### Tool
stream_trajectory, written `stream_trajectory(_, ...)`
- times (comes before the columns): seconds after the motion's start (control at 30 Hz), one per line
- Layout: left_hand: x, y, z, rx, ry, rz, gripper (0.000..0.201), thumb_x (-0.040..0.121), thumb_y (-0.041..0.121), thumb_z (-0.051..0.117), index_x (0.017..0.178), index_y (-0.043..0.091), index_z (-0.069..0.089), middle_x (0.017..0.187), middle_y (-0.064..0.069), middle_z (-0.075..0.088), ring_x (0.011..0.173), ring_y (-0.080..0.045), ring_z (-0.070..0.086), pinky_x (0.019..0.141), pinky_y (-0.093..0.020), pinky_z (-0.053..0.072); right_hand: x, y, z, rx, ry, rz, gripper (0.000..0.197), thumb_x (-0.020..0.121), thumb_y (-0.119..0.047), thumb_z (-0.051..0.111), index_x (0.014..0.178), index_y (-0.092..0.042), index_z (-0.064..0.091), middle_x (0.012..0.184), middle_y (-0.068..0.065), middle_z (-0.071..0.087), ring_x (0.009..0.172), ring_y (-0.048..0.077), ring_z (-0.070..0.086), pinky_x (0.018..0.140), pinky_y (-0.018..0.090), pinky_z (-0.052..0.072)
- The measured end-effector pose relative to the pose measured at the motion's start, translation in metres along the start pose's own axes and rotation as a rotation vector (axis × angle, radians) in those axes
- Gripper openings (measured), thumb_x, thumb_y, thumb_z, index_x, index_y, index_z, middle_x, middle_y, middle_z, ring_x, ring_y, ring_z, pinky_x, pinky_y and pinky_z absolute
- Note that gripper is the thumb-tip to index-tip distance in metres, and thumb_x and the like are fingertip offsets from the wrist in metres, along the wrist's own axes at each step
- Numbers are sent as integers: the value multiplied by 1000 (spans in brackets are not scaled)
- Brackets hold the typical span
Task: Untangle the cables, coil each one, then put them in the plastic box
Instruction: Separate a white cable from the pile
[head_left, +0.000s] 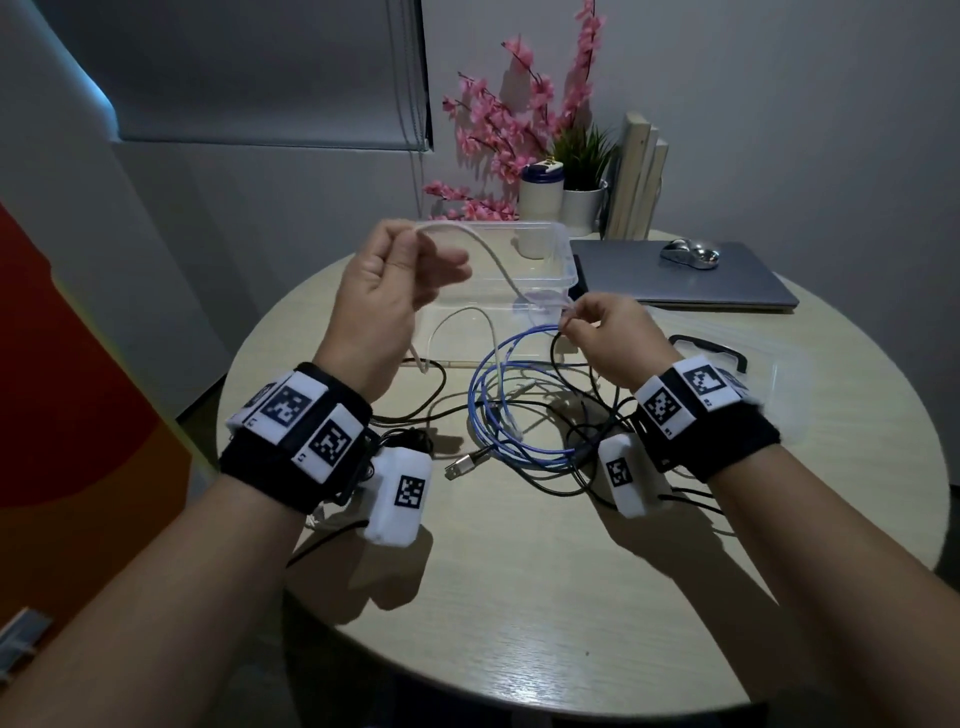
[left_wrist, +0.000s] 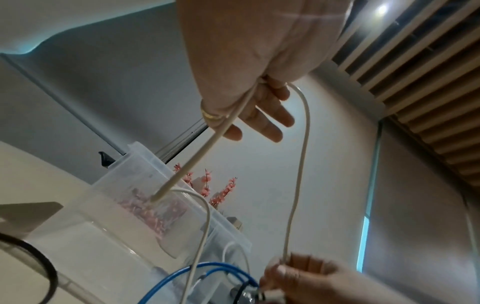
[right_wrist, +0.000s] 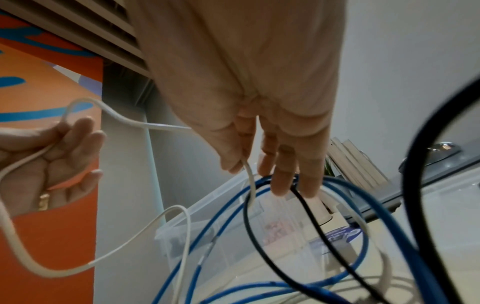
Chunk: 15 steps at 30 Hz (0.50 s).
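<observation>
Spanning both raised hands above the round wooden table (head_left: 519, 597), the thin, limp white cable (head_left: 483, 247) is pinched by the left hand (head_left: 384, 291) and the right hand (head_left: 608, 332). Being light and slippery, it is probably best gripped near the blue and black tangle (head_left: 524, 415); the clear plastic box (head_left: 563, 260) stands behind.

Left hand (head_left: 387, 291) raised, thumb and forefinger pinching (other fingers loose); right hand (head_left: 605, 332) lower, pinching too.

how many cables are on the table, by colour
white cable: 1, held by the left hand and right hand
blue cable: 1, looped on the table
black cables: at least 1, too tangled to separate
total: at least 3
</observation>
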<state>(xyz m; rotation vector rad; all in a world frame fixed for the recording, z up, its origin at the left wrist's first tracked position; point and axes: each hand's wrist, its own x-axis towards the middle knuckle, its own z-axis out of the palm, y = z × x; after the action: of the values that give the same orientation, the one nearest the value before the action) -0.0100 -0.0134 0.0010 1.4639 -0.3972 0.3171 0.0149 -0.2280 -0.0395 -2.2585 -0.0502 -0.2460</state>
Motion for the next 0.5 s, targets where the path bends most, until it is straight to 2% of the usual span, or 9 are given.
stream_trajectory(0.07, 4, 3, -4, -66, 84, -13, 27, 105, 20, 27, 85, 21, 45, 80, 10, 72, 84, -15, 68, 74, -28, 43, 2, 4, -5, -42, -9, 19, 12, 93, -21, 55, 91, -15, 65, 78, -4, 60, 65, 3, 51, 54, 17, 35)
stream_trajectory(0.1, 6, 3, -7, -72, 129, -22, 27, 105, 21, 27, 85, 22, 44, 80, 11, 72, 83, -15, 68, 73, -29, 41, 3, 5, -6, -43, -7, 17, 12, 93, -22, 56, 91, -15, 65, 76, -5, 60, 65, 4, 51, 55, 18, 35)
stream_trajectory(0.2, 8, 0, -10, -16, 243, -78, 28, 105, 21, 27, 83, 23, 45, 80, 8, 72, 80, -14, 69, 73, -30, 40, 6, 4, -11, 89, 46, 0, 14, 94, -23, 56, 82, -19, 63, 79, 1, 63, 75, 16, 58, 67, 28, 45)
stream_trajectory(0.27, 7, -3, -12, 61, 296, -148, 30, 105, 22, 26, 82, 22, 46, 83, 5, 70, 76, -11, 69, 69, -26, 42, 7, 1, -13, 220, 67, 0, 18, 96, -20, 52, 79, -22, 59, 78, 2, 64, 75, 17, 60, 60, 25, 46)
stream_trajectory(0.33, 5, -7, -13, 155, 295, -234, 31, 105, 22, 28, 83, 21, 50, 91, 1, 70, 77, -10, 68, 65, -22, 41, 5, -5, -18, 352, 67, 11, 17, 97, -19, 50, 83, -20, 59, 79, 6, 64, 71, 18, 62, 53, 21, 46)
stream_trajectory(0.4, 2, -13, -15, 338, 251, -294, 28, 104, 23, 34, 93, 19, 60, 104, -1, 69, 88, -13, 65, 67, -22, 42, 3, -11, -21, 469, 52, 24, 15, 98, -19, 49, 89, -18, 61, 77, 10, 62, 69, 21, 63, 53, 28, 51)
stream_trajectory(0.43, 2, -16, -15, 441, 221, -297, 27, 102, 23, 37, 103, 19, 64, 111, 0, 67, 91, -13, 62, 69, -20, 43, 3, -14, -22, 495, 45, 24, 13, 98, -18, 50, 92, -16, 62, 75, 9, 61, 67, 21, 63, 53, 29, 51)
stream_trajectory(0.5, -1, -20, -15, 571, 155, -247, 34, 99, 16, 39, 125, 25, 60, 123, 6, 61, 86, -7, 57, 68, -10, 45, 2, -18, -20, 506, 43, 7, 11, 96, -17, 52, 93, -13, 63, 70, 9, 60, 63, 19, 62, 48, 22, 49)
